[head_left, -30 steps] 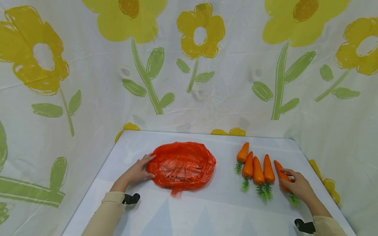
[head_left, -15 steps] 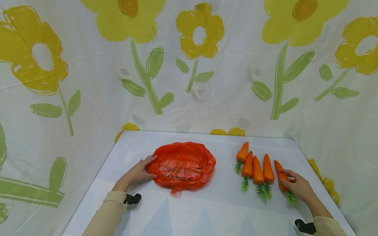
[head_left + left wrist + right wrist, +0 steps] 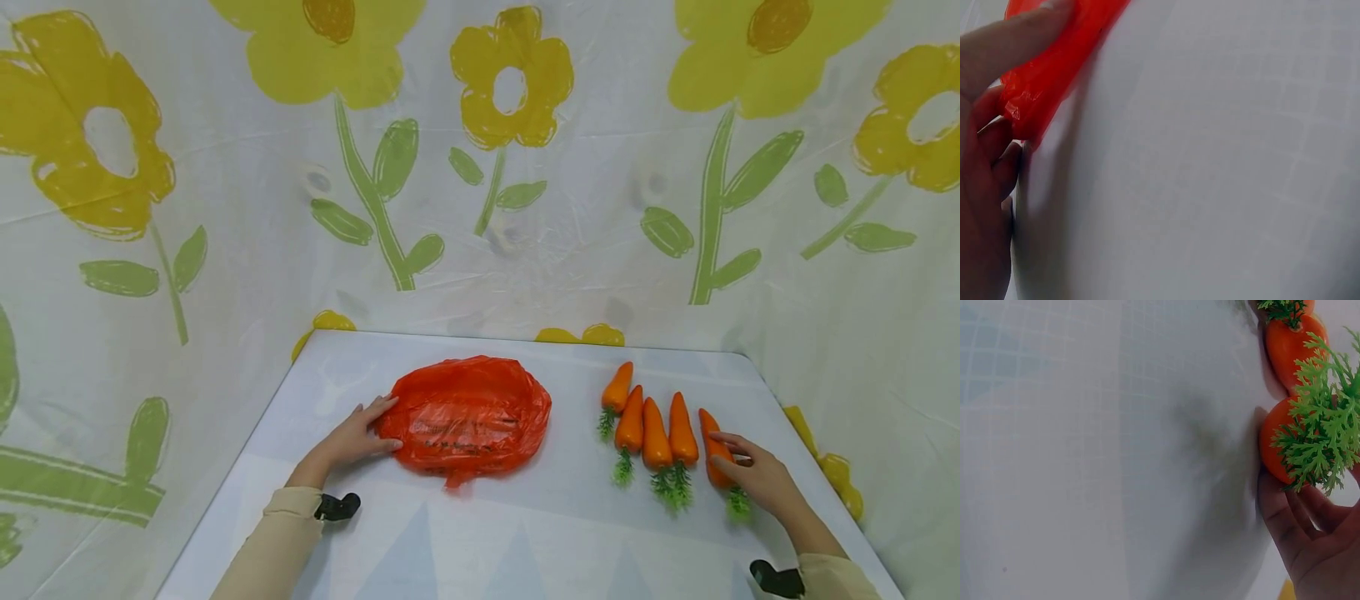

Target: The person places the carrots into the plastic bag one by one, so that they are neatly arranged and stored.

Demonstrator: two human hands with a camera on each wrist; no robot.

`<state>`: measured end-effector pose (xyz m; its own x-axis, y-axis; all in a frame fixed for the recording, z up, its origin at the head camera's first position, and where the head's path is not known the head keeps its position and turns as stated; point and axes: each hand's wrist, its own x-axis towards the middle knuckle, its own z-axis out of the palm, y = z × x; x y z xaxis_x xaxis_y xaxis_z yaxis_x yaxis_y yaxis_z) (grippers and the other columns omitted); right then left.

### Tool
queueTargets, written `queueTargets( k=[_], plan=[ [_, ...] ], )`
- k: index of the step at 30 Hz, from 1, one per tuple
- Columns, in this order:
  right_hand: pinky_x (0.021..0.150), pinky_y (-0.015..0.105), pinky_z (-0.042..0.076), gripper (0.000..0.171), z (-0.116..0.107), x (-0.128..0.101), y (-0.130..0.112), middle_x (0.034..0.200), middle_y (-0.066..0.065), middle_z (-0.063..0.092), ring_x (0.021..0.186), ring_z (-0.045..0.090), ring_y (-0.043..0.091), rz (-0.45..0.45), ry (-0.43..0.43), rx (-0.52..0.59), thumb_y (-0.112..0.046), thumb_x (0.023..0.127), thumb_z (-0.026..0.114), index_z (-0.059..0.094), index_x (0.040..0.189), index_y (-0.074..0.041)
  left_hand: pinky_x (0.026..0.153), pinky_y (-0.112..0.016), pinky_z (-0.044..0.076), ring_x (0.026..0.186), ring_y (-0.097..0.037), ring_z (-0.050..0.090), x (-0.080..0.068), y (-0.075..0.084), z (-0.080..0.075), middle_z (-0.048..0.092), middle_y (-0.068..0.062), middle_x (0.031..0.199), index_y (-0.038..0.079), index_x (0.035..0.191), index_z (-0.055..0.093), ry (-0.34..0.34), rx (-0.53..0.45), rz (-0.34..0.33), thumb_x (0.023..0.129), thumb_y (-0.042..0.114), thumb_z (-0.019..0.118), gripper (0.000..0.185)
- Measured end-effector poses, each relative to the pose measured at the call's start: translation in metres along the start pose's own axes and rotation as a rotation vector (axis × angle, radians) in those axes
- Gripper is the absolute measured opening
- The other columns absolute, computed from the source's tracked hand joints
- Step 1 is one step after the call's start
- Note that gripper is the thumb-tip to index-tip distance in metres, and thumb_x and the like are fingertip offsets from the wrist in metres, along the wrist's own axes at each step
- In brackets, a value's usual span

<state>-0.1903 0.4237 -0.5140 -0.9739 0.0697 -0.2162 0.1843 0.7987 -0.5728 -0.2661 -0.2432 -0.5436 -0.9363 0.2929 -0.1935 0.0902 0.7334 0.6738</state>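
Note:
A crumpled red plastic bag (image 3: 468, 417) with dark print lies spread on the white table (image 3: 570, 517). My left hand (image 3: 360, 437) rests at its left edge, fingers extended at the upper side and thumb lower down. In the left wrist view the thumb overlaps the bag (image 3: 1044, 75). On the right, my right hand (image 3: 765, 475) holds the rightmost orange carrot (image 3: 716, 450) between thumb and fingers. Feathery green leaves (image 3: 1325, 425) at that carrot's thick end point toward me and cover part of it in the right wrist view.
Several more orange carrots with green tops, among them one (image 3: 682, 429) close left of the held one, lie in a loose row. A floral curtain (image 3: 585, 225) hangs behind the table. Black wrist mounts (image 3: 337, 507) sit by both sleeves.
The red bag has shifted slightly up and right, with the left hand moving along. The rightmost carrot has turned a little, its leaves swinging left. The other carrots stay put.

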Motion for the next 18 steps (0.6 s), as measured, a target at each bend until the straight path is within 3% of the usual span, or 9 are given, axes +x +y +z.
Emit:
queueTargets(
  k=[5, 13, 18],
  plan=[
    [0.093, 0.065, 0.050, 0.071, 0.0013, -0.0014, 0.0000, 0.143, 0.043, 0.040, 0.121, 0.048, 0.057, -0.005, 0.005, 0.000, -0.050, 0.102, 0.055, 0.043, 0.150, 0.001, 0.111, -0.079, 0.016, 0.150, -0.056, 0.004, 0.0024, -0.0016, 0.0034, 0.020, -0.014, 0.168, 0.018, 0.161, 0.033, 0.020, -0.014, 0.018, 0.084, 0.057, 0.076, 0.096],
    [0.093, 0.064, 0.051, 0.069, 0.0001, -0.0021, -0.0030, 0.143, 0.043, 0.040, 0.121, 0.048, 0.056, 0.000, 0.005, 0.001, -0.048, 0.103, 0.055, 0.042, 0.150, 0.001, 0.118, -0.070, 0.006, 0.152, -0.049, 0.010, 0.0049, -0.0007, 0.0066, 0.011, -0.014, 0.170, 0.012, 0.161, 0.029, 0.090, -0.014, 0.149, 0.086, 0.049, 0.078, 0.097],
    [0.093, 0.065, 0.050, 0.070, 0.0015, -0.0015, -0.0020, 0.144, 0.043, 0.039, 0.121, 0.048, 0.057, -0.001, 0.002, 0.010, -0.050, 0.103, 0.054, 0.042, 0.150, 0.001, 0.118, -0.070, 0.007, 0.153, -0.049, 0.006, 0.0058, 0.0015, 0.0083, 0.011, -0.012, 0.171, 0.015, 0.162, 0.028, 0.105, -0.027, 0.127, 0.087, 0.050, 0.076, 0.096]
  ],
)
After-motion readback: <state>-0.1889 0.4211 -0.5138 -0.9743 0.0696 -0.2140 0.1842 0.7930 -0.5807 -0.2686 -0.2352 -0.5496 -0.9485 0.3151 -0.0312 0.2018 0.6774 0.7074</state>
